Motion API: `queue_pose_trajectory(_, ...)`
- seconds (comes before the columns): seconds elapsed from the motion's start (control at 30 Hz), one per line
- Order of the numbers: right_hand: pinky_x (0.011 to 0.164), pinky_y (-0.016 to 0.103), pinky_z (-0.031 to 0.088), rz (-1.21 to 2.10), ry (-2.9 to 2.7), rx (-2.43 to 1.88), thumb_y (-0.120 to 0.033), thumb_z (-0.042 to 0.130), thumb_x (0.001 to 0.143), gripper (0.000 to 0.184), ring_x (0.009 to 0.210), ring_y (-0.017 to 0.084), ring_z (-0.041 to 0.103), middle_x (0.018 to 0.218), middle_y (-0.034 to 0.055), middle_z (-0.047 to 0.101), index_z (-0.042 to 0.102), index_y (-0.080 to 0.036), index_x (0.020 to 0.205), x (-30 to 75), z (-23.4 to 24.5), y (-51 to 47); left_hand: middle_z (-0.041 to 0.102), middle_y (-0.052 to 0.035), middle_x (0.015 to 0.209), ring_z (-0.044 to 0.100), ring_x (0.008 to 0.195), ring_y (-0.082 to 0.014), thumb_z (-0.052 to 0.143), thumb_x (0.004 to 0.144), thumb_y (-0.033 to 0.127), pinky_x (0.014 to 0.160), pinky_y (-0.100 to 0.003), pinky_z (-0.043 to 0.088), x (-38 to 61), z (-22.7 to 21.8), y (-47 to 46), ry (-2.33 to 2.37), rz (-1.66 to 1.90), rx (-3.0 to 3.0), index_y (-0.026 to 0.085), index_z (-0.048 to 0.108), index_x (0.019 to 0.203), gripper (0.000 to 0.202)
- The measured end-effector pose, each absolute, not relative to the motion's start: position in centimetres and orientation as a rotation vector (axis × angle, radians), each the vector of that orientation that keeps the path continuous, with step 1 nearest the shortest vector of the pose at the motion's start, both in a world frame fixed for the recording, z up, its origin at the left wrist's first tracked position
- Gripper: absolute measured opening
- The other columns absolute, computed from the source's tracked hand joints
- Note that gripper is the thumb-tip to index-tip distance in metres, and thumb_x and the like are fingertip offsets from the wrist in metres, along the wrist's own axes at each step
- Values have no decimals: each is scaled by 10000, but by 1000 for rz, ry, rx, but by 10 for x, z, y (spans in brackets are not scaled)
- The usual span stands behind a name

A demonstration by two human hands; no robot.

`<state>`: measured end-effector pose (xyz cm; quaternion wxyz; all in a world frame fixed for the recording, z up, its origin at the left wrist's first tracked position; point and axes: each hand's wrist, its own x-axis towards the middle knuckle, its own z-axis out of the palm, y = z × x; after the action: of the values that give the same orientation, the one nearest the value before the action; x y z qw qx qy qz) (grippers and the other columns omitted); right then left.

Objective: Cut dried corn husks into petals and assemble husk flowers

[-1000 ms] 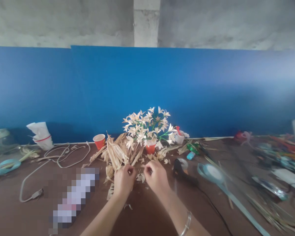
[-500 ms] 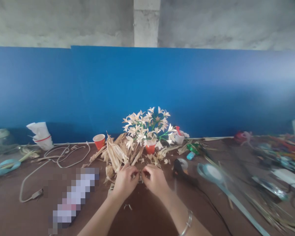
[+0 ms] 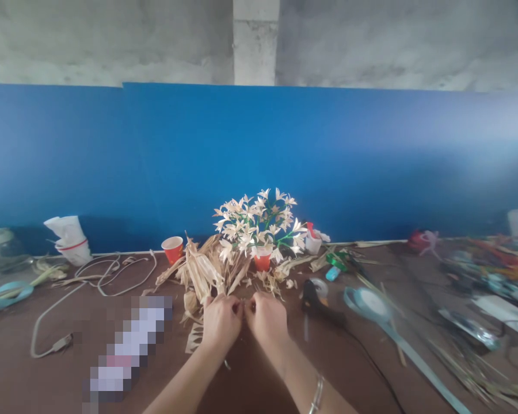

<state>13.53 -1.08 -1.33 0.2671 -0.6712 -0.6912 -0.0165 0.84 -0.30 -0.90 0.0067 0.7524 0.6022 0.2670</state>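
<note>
Close together above the brown table [image 3: 250, 379], my left hand [image 3: 222, 322] and my right hand [image 3: 265, 319] meet at the fingertips. The fingers of both are curled and pinched; whatever lies between them is too small or hidden to name. Just beyond them is a heap of dried husks [image 3: 205, 267]. A red paper cup [image 3: 262, 262] behind it holds a bunch of cream flowers [image 3: 246, 227] on green stems. Partly behind my left wrist lies a pale piece with cut notches [image 3: 194, 338].
Another red cup [image 3: 173, 249] and a white cable [image 3: 38, 325] are on the left, nearer a blurred-out block [image 3: 132, 345]. To the right lie a black glue gun [image 3: 317, 302], a roll of light-blue ribbon [image 3: 371, 305] and scattered straw. A blue partition [image 3: 176, 155] stands behind.
My hands have drawn closer together and turned, so their backs show more. The notched piece by my left wrist is more exposed. The whole view has shifted slightly.
</note>
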Motion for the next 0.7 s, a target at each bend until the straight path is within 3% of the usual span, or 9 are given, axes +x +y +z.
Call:
queue_pose_trajectory(0.3, 567, 227, 336, -7, -1855, -1853, -162, 554, 750, 123, 655, 156, 604, 688, 33, 662, 623, -200, 656, 153, -16, -4, 682, -50, 647, 603, 741, -216, 564, 750, 283, 747, -324, 367, -2, -16, 8, 1800, 764, 2338, 216, 697, 626, 195)
queue_pose_trajectory(0.43, 584, 228, 351, 22, -1879, -1776, -234, 534, 799, 166, 660, 161, 599, 675, 34, 658, 623, -192, 665, 152, -17, -3, 702, -49, 742, 615, 763, -195, 560, 738, 227, 721, -284, 419, -12, -16, 15, 1673, 940, 2189, 211, 716, 776, 162)
queue_pose_trajectory(0.53, 646, 222, 375, 90, -1898, -1660, -133, 516, 780, 146, 739, 159, 600, 750, 33, 669, 646, -188, 746, 153, -15, -4, 718, -35, 815, 626, 782, -195, 505, 779, 304, 718, -279, 445, -28, -11, 21, 1664, 1151, 1985, 213, 711, 814, 227)
queue_pose_trajectory(0.7, 673, 217, 383, 225, -2068, -1429, -177, 496, 820, 190, 733, 142, 568, 711, 13, 628, 658, -193, 721, 146, -12, -9, 684, -23, 638, 589, 572, -157, 438, 812, 451, 566, -232, 425, -47, 2, 23, 1779, 1477, 1592, 169, 697, 699, 399)
